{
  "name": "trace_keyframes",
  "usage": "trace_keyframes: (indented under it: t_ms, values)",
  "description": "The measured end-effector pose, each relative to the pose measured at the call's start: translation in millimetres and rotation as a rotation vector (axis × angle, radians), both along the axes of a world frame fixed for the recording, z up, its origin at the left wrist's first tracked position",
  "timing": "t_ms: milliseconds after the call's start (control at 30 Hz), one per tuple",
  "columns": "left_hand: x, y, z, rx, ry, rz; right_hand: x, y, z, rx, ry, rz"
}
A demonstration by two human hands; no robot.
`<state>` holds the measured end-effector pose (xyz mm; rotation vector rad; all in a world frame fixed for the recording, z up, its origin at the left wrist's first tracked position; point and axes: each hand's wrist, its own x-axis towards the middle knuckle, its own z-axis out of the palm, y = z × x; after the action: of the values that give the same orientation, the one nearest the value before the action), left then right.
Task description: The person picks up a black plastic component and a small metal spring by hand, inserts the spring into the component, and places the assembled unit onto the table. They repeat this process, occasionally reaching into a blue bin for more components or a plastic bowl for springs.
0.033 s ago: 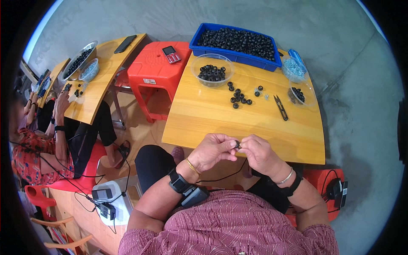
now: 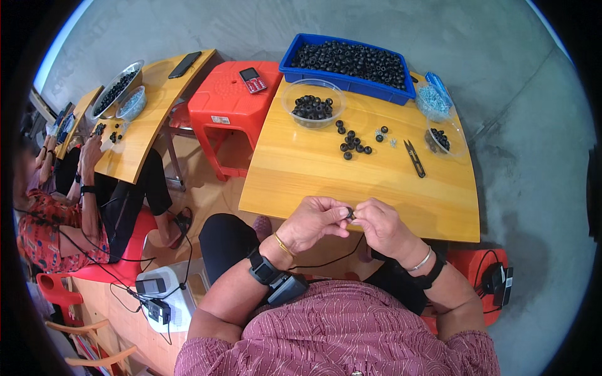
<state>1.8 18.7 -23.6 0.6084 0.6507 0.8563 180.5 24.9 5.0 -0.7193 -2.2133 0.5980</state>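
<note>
Looking down through the head camera, I have both of the person's hands close together, just past the near edge of a yellow wooden table [image 2: 295,188]. The left hand [image 2: 313,220] pinches a small dark bead [image 2: 350,214] between thumb and fingers. The right hand [image 2: 384,230] meets it there, its fingers curled in at the bead; I cannot tell whether they grip the bead itself or something too small to make out. The bead sits between the two hands, above the table's near edge.

Beyond the hands, loose black beads [image 2: 351,143] lie scattered mid-table. To their right is a pair of black snips [image 2: 414,158], with a clear tub [image 2: 462,139] partly filled with black beads farther right. Behind that tub, a clear bowl [image 2: 439,118] holds pale blue pieces. A larger clear bowl [image 2: 339,95] of black beads stands at the far left, and a blue tray [image 2: 345,87] full of them lies along the far edge.

Left of the table is a red stool [image 2: 216,103] with a red keypad phone [image 2: 253,81] on top. Farther left, a co-worker in a red patterned top [image 2: 63,235] sits at another table [image 2: 160,94].
</note>
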Motion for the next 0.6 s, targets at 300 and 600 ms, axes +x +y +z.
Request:
trace_keyframes:
  t_ms: [300, 600]
  values:
    - [-8.6, 10.9, -11.8, 0.06, 0.089, -0.053, -8.6, 10.3, -15.7, 0.057, 0.056, 0.048]
    - [-10.8, 12.3, -2.6, 0.089, 0.066, -0.114, -10.1, 3.6, -15.4, -0.179, 0.083, -0.031]
